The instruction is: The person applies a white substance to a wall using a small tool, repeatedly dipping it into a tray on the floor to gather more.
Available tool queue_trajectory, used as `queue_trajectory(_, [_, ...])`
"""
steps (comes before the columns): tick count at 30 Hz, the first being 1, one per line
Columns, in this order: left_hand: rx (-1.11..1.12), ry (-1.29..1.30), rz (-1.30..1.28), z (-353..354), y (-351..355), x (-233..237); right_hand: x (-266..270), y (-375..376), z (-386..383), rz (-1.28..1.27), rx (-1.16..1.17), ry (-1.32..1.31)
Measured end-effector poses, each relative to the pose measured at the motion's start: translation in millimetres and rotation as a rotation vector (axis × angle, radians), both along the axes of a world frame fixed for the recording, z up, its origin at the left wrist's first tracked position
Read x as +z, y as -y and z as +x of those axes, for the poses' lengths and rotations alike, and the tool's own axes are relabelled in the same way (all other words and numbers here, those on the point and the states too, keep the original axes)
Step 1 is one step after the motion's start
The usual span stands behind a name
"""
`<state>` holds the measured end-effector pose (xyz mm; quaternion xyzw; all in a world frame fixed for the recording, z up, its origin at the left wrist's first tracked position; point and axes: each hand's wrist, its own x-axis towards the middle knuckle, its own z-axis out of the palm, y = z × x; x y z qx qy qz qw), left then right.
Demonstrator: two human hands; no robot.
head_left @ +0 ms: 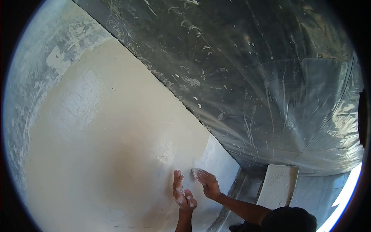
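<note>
My right hand (206,183) is closed on a small scraper (195,171), whose pale blade edge lies against the wall surface. Most of the tool is hidden by the fingers. Just left of it, my left hand (183,193) is open, with its thumb apart from the fingers and white smears on the skin. It appears to hold nothing. Both hands are at the lower part of a broad surface coated in smooth cream plaster (112,127).
Dark plastic sheeting (239,77) with white splashes covers the upper right. A plaster-smeared white tray (277,185) stands at the lower right, beyond a dark rounded shape (288,220) at the bottom edge. Rough grey-white patches (42,73) border the plaster at left.
</note>
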<state>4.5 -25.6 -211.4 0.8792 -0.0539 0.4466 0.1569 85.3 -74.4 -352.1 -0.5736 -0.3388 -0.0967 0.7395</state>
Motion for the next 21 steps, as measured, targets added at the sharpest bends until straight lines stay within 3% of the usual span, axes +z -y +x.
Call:
queue_trajectory(3, [0.021,-0.029,-0.048,-3.6,-0.2,2.0,1.9,9.9,6.8,0.057,-0.067,-0.126])
queue_trajectory(7, [-0.004,-0.002,-0.055,-5.0,3.7,4.1,26.5,-12.3,111.6,-0.004,-0.425,-0.154])
queue_trajectory(10, [-0.017,0.015,-0.042,-3.1,6.2,5.4,15.1,-37.8,90.4,0.008,-0.432,-0.08])
queue_trajectory(13, [0.078,-0.038,-0.046,-5.7,3.3,2.4,7.2,-12.9,-5.9,-0.097,-0.192,0.003])
queue_trajectory(15, [0.024,-0.001,-0.052,-3.2,2.9,6.3,3.1,4.5,-21.7,-0.118,-0.06,0.066])
queue_trajectory(17, [0.037,-0.008,-0.052,-4.3,-5.5,-2.1,5.7,11.2,-15.4,-0.056,0.138,-0.283])
queue_trajectory(18, [0.047,-0.014,-0.055,-8.5,-6.8,-6.0,27.8,9.2,13.3,0.002,-0.068,-0.163])
queue_trajectory(21, [-0.02,0.037,-0.096,-2.6,2.7,4.3,78.3,-6.2,104.1,0.075,-0.374,-0.134])
